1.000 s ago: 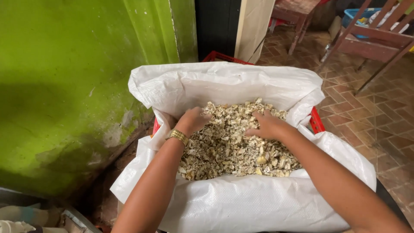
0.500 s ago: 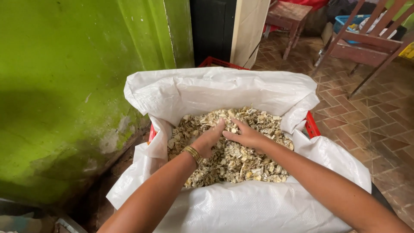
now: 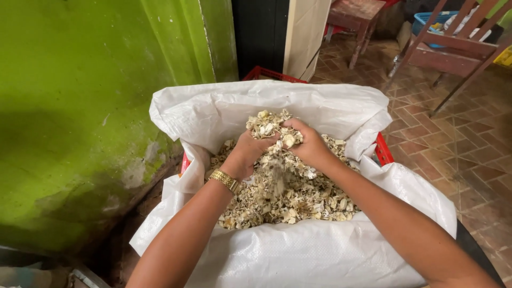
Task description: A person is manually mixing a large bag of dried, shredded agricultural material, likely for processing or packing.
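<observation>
**Two hands lift a heap of pale chips out of a lined crate**

A red crate (image 3: 382, 149) stands on the brick floor (image 3: 453, 154) beside a green wall (image 3: 80, 106). It is lined with a white woven sack (image 3: 320, 250) whose edges fold out over the rim. The sack holds a loose bed of pale, dry chips (image 3: 290, 194), beige and cream.

The left hand (image 3: 246, 154), a gold watch (image 3: 224, 180) at its wrist, and the right hand (image 3: 309, 145) are cupped together above the bed, curled around a mound of chips, gripping it between them. Some chips spill down from between the palms.

Half a second ago the hands lay low on the chips, fingers meeting; a second ago they were spread apart on the surface. Now they are raised and full.

Behind, a wooden chair (image 3: 458, 50) and a blue tub (image 3: 426, 21) stand well apart.
</observation>
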